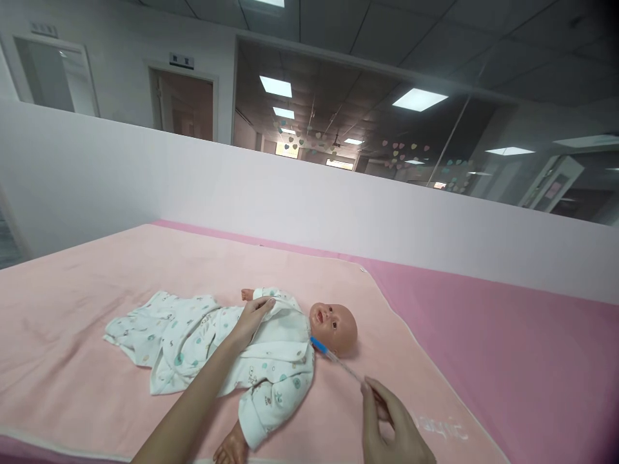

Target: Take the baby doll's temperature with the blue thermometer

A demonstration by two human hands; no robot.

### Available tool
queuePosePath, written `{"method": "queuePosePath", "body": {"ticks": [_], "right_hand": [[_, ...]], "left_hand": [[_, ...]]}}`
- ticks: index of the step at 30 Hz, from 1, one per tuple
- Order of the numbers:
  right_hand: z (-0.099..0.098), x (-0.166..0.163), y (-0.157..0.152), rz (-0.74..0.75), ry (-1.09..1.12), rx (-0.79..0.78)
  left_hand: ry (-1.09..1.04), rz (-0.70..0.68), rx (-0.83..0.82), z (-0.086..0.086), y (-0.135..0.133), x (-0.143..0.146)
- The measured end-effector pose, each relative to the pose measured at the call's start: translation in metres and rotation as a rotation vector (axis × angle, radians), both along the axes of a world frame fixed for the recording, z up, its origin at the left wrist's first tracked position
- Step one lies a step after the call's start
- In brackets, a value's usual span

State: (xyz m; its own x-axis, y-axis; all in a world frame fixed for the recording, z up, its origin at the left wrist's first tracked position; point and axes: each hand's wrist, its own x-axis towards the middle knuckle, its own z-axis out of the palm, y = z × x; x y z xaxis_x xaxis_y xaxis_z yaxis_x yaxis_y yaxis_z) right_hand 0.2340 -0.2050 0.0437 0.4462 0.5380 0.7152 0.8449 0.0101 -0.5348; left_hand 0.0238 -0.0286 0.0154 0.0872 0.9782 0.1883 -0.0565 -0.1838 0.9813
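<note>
A baby doll [333,327] in a white printed romper [213,341] lies on its back on a light pink blanket [97,309], head to the right. My left hand [251,319] rests on the doll's chest, fingers curled over the fabric by its far shoulder. My right hand [391,425] pinches the end of a thin thermometer [333,357] with a blue tip. The blue tip sits at the doll's neck, under the chin.
The blanket covers a darker pink mattress [507,348] that stretches to the right. A white partition wall [290,193] runs along the far side. Behind it are glass office walls and doors.
</note>
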Motion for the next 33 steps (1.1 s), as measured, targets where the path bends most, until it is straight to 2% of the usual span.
{"method": "queuePosePath", "body": {"ticks": [2, 5, 8, 11, 15, 18, 21, 23, 25, 27, 29, 31, 33], "right_hand": [[0.015, -0.017, 0.023, 0.158, -0.104, 0.063], [0.019, -0.041, 0.070, 0.335, -0.230, -0.026], [0.009, -0.063, 0.118, 0.373, -0.320, -0.286], [-0.002, -0.081, 0.152, 0.409, -0.383, -0.502], [-0.011, -0.092, 0.169, 0.421, -0.393, -0.564], [-0.016, -0.091, 0.169, 0.410, -0.374, -0.576], [-0.019, -0.088, 0.169, 0.421, -0.365, -0.577], [-0.021, -0.087, 0.169, 0.427, -0.370, -0.567], [-0.024, -0.086, 0.171, 0.423, -0.376, -0.554], [-0.026, -0.086, 0.172, 0.422, -0.380, -0.539], [-0.028, -0.086, 0.172, 0.424, -0.384, -0.522], [-0.030, -0.085, 0.172, 0.424, -0.388, -0.501], [-0.031, -0.085, 0.172, 0.424, -0.397, -0.474]], "left_hand": [[-0.083, -0.017, -0.052, -0.003, 0.002, -0.001], [-0.177, -0.030, -0.076, -0.005, 0.003, -0.001], [-0.227, -0.060, -0.076, -0.004, 0.002, 0.000], [-0.231, -0.077, -0.073, 0.000, 0.000, 0.000], [-0.153, -0.045, -0.011, 0.006, -0.008, 0.001], [0.015, -0.085, 0.058, 0.013, -0.012, 0.003], [0.185, -0.157, 0.091, 0.025, -0.006, 0.001], [0.328, -0.083, 0.168, 0.033, 0.008, -0.003], [0.544, 0.090, 0.280, 0.036, 0.026, -0.007], [0.841, 0.180, 0.346, 0.032, 0.043, -0.008], [1.107, 0.129, 0.338, 0.022, 0.054, -0.007], [1.204, 0.096, 0.307, 0.011, 0.057, -0.005], [1.220, 0.139, 0.303, 0.004, 0.054, -0.002]]}}
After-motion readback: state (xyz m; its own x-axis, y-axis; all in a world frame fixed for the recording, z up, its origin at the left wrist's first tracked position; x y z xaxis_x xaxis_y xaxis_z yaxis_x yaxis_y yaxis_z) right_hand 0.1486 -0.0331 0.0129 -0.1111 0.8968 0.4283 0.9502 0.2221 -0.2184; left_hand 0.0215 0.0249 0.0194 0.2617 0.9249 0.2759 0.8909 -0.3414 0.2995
